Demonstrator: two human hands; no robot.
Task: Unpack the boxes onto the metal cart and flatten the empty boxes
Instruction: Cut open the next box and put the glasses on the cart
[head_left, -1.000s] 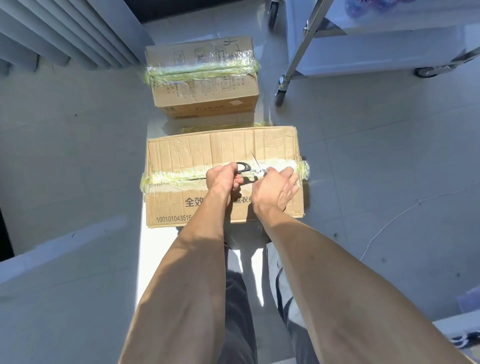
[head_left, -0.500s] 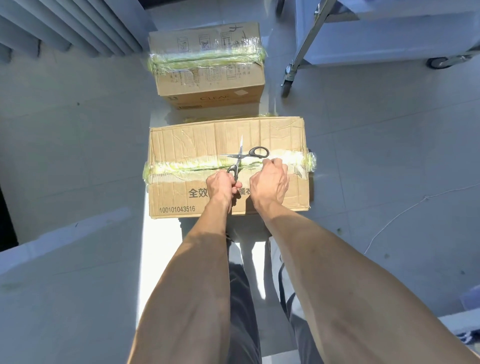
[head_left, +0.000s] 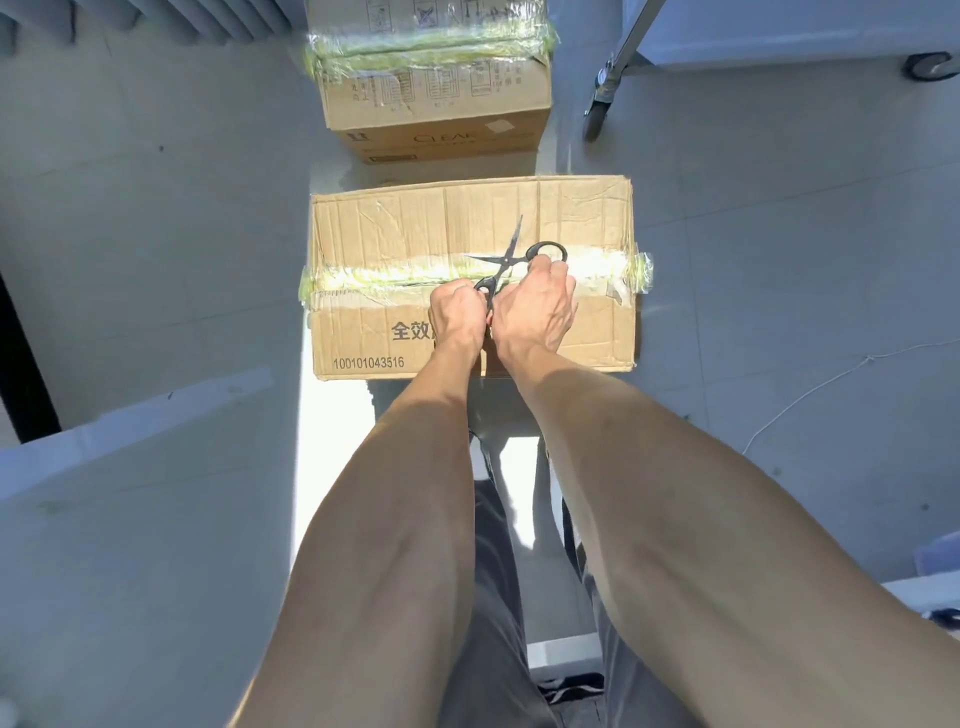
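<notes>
We see both hands over the near cardboard box (head_left: 467, 291) on the floor (head_left: 156, 260). Left hand (head_left: 457, 317) grips one loop of the black scissors (head_left: 511, 262), right hand (head_left: 535, 306) holds the other loop; blades spread wide above the yellow-green tape seam (head_left: 374, 275). Seam looks uncut, flaps closed. A second taped box (head_left: 431, 93) sits beyond it, near the top edge. Metal cart (head_left: 623, 47) leg and caster at the top right corner. A thin cord (head_left: 810, 389) lies on the floor at right.
</notes>
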